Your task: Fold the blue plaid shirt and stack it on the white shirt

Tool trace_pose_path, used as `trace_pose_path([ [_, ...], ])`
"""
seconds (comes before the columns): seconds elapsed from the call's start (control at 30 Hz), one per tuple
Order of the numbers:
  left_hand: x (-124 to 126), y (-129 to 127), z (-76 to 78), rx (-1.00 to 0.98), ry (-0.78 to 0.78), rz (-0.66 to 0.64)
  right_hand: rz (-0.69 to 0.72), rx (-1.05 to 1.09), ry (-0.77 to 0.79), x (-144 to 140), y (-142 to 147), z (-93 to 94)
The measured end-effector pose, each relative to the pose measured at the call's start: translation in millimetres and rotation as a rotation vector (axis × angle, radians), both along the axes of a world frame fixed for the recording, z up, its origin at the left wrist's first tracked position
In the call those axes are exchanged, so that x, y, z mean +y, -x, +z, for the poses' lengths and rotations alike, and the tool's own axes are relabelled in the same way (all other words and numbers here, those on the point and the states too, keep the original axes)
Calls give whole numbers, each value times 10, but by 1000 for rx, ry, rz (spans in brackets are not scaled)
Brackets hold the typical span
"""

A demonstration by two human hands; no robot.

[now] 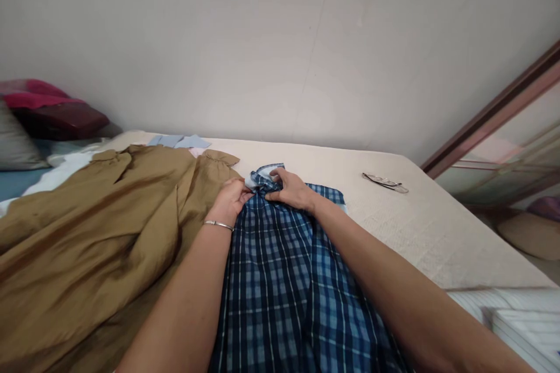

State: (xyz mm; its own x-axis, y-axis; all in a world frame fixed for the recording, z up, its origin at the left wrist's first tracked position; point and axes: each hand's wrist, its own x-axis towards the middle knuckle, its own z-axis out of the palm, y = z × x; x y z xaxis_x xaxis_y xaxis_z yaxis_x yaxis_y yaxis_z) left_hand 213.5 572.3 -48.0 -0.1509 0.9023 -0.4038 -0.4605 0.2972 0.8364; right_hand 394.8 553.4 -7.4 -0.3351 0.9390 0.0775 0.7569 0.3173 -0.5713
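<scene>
Plaid shirt lies flat on the bed, its long axis running from the collar back toward the person, both grips pinching that collar, left hand beside the brown dress, right hand touching it.

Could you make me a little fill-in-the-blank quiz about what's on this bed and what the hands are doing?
1. Both hands, the left hand and the right hand, grip the collar of a blue ____ shirt.
2. A thin metal ____ circles the left wrist.
3. Left of the shirt lies a brown ____.
4. On the bed, right of the hands, lies a pair of ____.

Missing words: plaid; bangle; garment; glasses
</scene>
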Motion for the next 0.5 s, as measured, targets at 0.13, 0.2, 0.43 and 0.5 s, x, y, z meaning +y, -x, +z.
trace_pose_path([
  [0.13,-38,15,54,18,6,-9,11,-21,-75,-102,24,9],
  [0.2,-57,27,73,27,3,-20,57,-63,-99,-325,29,33],
  [0.43,-50,64,42,64,15,-4,440,-122,63,-1277,64,183],
  [0.5,-52,64,37,101,14,7,365,-33,122,-1166,26,230],
])
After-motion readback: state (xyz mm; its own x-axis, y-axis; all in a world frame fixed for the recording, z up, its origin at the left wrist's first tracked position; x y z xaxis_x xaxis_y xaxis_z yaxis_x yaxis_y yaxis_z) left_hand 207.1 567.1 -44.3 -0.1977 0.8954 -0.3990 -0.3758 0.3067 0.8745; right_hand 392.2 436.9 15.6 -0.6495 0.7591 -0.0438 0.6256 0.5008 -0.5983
